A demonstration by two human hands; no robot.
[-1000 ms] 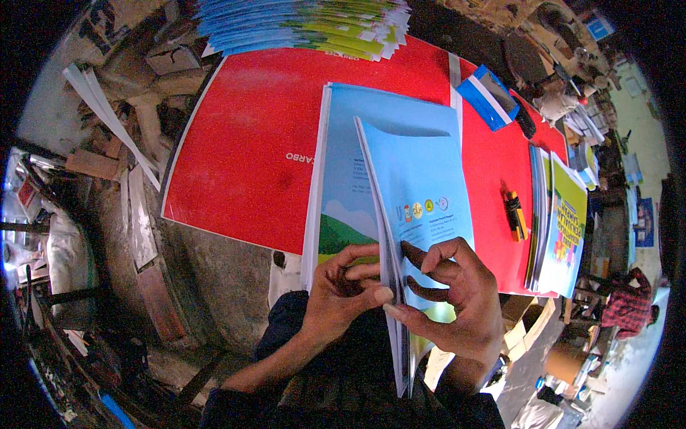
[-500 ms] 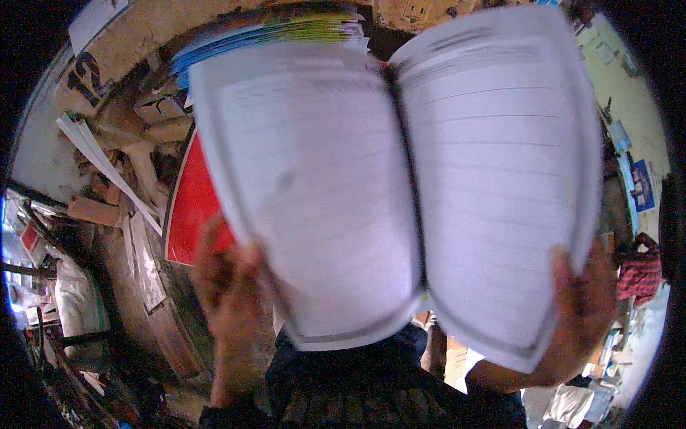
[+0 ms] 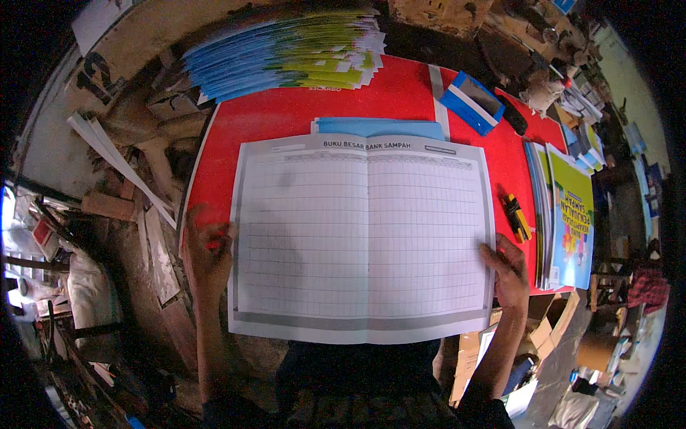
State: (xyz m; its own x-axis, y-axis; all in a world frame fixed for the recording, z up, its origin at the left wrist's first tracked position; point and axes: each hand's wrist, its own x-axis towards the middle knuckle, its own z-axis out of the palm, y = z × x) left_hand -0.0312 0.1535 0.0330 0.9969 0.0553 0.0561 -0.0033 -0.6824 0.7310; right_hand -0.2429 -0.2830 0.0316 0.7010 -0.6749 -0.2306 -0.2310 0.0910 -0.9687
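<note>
An open ledger book with a printed grid on both pages lies spread before me, its lower edge reaching past the near edge of the red table. My right hand grips the right margin, thumb on top of the page and other fingers underneath. At the left margin, my left hand is curled with its fingertips on the page edge; it is slightly blurred, and red shows between the fingers. A light blue cover or booklet sticks out beyond the ledger's far edge.
A fanned pile of blue and green booklets sits at the far left. Right of the ledger are a yellow-and-black tool, a stack of booklets and a blue-and-white packet. Wood scraps lie to the left.
The ledger has come down from close to my view toward the table and now lies flatter. Both hands have moved with it, uncovering the red tabletop, the booklets and the yellow-and-black tool.
</note>
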